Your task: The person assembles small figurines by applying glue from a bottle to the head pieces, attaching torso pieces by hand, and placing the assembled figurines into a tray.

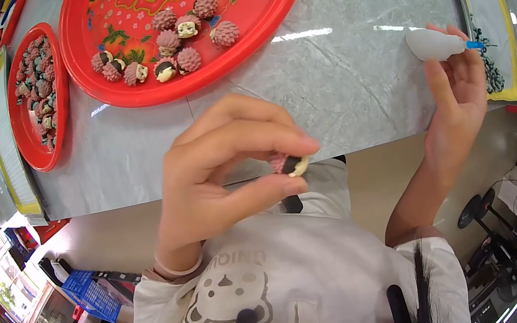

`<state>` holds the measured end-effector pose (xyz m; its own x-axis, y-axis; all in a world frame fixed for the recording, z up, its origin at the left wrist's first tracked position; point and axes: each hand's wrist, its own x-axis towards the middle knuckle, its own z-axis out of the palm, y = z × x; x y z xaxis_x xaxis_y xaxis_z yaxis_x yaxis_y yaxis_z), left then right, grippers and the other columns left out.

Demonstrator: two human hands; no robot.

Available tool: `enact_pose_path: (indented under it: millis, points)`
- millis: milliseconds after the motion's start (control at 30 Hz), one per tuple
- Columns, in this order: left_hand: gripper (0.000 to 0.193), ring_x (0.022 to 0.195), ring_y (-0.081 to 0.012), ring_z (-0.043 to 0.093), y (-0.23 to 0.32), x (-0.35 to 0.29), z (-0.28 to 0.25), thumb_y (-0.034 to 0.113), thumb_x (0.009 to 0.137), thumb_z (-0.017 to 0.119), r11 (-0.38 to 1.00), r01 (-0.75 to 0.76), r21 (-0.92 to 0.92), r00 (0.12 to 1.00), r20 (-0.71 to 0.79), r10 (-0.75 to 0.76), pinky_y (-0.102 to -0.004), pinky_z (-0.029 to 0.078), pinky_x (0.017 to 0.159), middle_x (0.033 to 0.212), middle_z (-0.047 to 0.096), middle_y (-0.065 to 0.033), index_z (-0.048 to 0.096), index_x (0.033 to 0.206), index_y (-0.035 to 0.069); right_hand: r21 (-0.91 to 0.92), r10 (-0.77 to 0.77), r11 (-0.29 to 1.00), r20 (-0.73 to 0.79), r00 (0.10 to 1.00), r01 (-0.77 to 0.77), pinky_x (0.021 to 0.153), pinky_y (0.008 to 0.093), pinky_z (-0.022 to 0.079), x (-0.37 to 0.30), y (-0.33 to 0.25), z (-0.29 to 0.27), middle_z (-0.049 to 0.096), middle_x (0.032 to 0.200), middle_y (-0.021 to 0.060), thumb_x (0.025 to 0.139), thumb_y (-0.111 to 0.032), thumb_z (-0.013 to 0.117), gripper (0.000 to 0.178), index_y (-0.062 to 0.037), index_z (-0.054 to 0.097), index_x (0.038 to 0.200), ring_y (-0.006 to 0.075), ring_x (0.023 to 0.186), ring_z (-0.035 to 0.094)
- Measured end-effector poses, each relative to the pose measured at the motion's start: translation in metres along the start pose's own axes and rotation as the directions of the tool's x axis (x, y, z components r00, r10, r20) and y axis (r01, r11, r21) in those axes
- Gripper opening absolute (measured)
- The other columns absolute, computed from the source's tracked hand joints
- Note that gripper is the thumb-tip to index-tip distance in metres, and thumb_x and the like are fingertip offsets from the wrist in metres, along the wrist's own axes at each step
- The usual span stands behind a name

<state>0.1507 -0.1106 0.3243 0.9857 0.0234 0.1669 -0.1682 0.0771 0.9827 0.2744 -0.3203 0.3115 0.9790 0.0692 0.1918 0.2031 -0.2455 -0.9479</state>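
Observation:
Between the thumb and fingertips of my left hand [206,170] is a small toy figurine piece [291,164], pink and knobbly with a dark band and a cream part. It is held up in front of the table's near edge. Off to the right, my right hand [454,93] has its fingers around a white squeeze bottle [433,44], whose narrow blue tip [474,45] points right. Several similar pink pieces [190,60] lie on a large round red tray [190,91] beyond my left hand; some show cream faces.
A smaller red tray [36,158] full of pink and dark pieces stands at the left. Small dark green bits [492,74] lie on a yellow-edged board [512,87] at the right, beside the bottle. The grey marble-patterned table [330,103] ends just past my left hand.

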Motion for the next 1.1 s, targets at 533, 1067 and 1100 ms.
enact_pose_path:
  millis: [533,1067,1100]
  points:
    - [0.03,0.084,-0.0224,0.06,-0.016,0.011,0.028,0.001,0.073,0.064,0.831,0.194,-0.521,0.963,-0.058,-0.262,-0.0272,0.051,0.072,0.099,0.054,-0.0207,0.049,0.099,-0.004,0.287,0.075,0.952,0.126,0.989,-0.109,0.063,0.0254,0.042,-0.015,-0.001,-0.036,0.054,0.093,0.0127,0.085,-0.026,0.053,0.047,0.0071,0.042,0.117,0.0177,0.073,0.054]
    - [0.024,0.087,-0.0269,0.06,-0.026,0.013,0.029,-0.001,0.075,0.06,0.898,0.103,-0.427,0.985,-0.08,-0.151,-0.0303,0.052,0.073,0.099,0.053,-0.0205,0.049,0.096,-0.005,0.327,-0.018,0.938,0.366,0.93,-0.111,0.061,0.02,0.042,-0.007,-0.024,-0.028,0.055,0.091,0.019,0.07,-0.033,0.071,0.055,0.0045,0.048,0.102,0.0177,0.073,0.055]
    - [0.024,0.087,-0.0269,0.06,-0.026,0.013,0.029,-0.001,0.075,0.06,0.898,0.105,-0.428,0.985,-0.08,-0.153,-0.0303,0.052,0.073,0.099,0.053,-0.0205,0.049,0.096,-0.005,0.44,-0.085,0.891,0.408,0.909,-0.114,0.068,0.0209,0.041,-0.008,-0.023,-0.026,0.051,0.095,0.0183,0.073,-0.034,0.068,0.053,0.005,0.048,0.103,0.0179,0.081,0.052]
